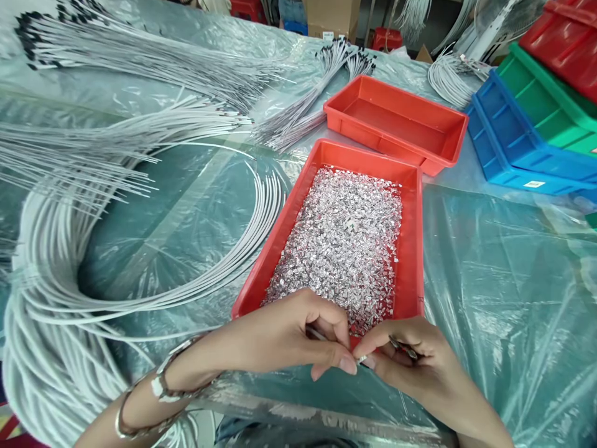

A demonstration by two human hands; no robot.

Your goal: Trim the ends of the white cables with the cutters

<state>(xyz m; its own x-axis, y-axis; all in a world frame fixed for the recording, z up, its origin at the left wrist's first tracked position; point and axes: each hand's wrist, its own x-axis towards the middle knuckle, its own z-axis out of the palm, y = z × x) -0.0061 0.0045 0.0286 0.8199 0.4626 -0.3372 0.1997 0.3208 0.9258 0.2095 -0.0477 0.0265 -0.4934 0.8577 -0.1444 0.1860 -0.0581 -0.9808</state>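
Hands meet at the near edge of the surface, fingertips almost touching. Left hand (289, 339) pinches the end of a thin white wire (317, 334) btw thumb and forefinger; right hand (410, 361) is closed narrow around a small metal clip (361, 359) held right at the wire tip, w/ something thin and dark (maybe a tool, can't tell) tucked under its fingers. Left wrist has bangles (161, 389).

Just beyond the hands: a red tray (413, 249) filled w/ a heap of small silvery clips (345, 242), pile looks barely dented. Behind it a second red tray (396, 121), nothing in it. Left side: big loop of white wires (56, 298) coiled on the plastic-covered surface (504, 298), more bundles (140, 56) fanned out further back, some w/ dark ends. Far right: blue (508, 143), green and red bins stacked.

Judging progress: one wire being fitted now, no finished pieces set apart that I can pick out, so prob. most of the coil is still left.
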